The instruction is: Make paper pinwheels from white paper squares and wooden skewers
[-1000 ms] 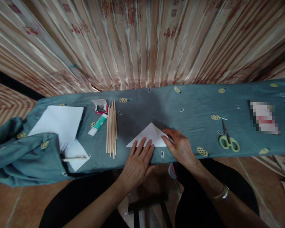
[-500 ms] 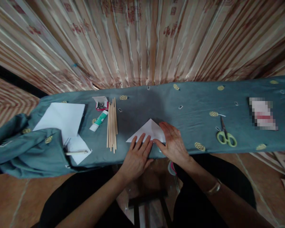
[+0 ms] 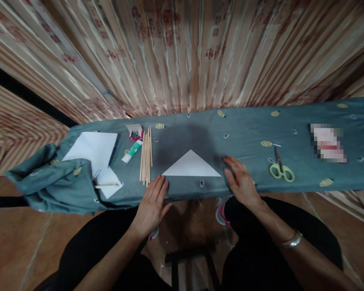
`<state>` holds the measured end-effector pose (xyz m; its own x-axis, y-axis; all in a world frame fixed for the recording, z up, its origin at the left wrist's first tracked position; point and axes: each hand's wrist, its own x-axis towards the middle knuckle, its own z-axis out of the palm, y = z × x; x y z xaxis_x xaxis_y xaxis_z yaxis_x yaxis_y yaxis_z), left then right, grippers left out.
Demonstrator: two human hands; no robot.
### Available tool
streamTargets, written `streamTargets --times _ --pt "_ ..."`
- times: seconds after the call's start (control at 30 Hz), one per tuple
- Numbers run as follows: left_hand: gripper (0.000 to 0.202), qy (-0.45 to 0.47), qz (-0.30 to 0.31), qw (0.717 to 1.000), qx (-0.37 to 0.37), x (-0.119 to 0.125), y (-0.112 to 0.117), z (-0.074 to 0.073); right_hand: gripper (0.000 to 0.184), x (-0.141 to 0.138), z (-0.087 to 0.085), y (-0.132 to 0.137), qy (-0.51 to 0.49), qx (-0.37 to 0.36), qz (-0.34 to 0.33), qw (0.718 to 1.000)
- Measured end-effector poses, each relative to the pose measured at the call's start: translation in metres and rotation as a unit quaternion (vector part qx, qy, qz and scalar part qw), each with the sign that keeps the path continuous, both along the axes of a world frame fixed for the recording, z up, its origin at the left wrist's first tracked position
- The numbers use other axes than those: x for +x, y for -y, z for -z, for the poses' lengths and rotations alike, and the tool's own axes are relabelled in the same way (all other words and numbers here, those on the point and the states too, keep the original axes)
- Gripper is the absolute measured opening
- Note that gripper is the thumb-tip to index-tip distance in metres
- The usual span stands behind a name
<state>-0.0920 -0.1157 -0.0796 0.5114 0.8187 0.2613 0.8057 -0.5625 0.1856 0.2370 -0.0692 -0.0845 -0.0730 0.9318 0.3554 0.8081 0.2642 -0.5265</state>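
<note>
A white sheet of paper folded into a triangle [image 3: 191, 165] lies flat on the cloth-covered table, its point facing away from me and its long edge toward me. At its left corner rests my left hand [image 3: 150, 206], fingers stretched out, the tips at or just beside that corner. My right hand [image 3: 242, 182] is just past the right corner, fingers spread over the cloth and apart from the paper. Neither hand holds anything.
Left of the triangle lie several wooden sticks [image 3: 146, 155], a green and white tube [image 3: 132, 151], an open box of small metal pieces [image 3: 135, 133] and white paper sheets [image 3: 92, 147]. Green-handled scissors [image 3: 281, 170] and a blurred packet [image 3: 328, 143] lie to the right. A curtain [image 3: 182, 60] hangs behind.
Both hands have come off the folded paper and moved apart, the left one to the left and the right one to the right. The whole triangle now shows.
</note>
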Motion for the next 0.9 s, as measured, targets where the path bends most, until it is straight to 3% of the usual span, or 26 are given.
streamTargets --times 0.2,0.33,0.43,0.57,0.73,0.9 --pt "0.068 0.072 -0.045 0.996 -0.008 0.011 -0.007 -0.010 0.038 -0.025 -0.004 -0.011 -0.007 -0.021 -0.044 0.999" --pt "0.073 0.118 -0.064 0.991 0.019 0.020 -0.020 -0.016 0.024 -0.032 -0.006 -0.018 -0.076 -0.017 -0.031 0.996" --pt "0.082 0.138 -0.046 0.986 0.085 0.031 -0.035 -0.022 0.018 -0.026 -0.019 -0.023 -0.096 0.041 0.006 0.995" --pt "0.086 0.124 -0.006 0.978 0.169 0.053 -0.047 -0.033 0.009 -0.022 -0.040 -0.016 0.000 0.137 0.028 0.990" --pt "0.059 0.050 0.027 0.982 0.178 0.080 -0.042 -0.040 0.009 -0.048 -0.041 0.010 0.094 0.152 -0.088 0.980" --pt "0.027 0.012 0.072 0.992 0.099 0.086 -0.047 -0.032 0.011 -0.060 -0.033 0.021 0.082 0.121 -0.143 0.979"
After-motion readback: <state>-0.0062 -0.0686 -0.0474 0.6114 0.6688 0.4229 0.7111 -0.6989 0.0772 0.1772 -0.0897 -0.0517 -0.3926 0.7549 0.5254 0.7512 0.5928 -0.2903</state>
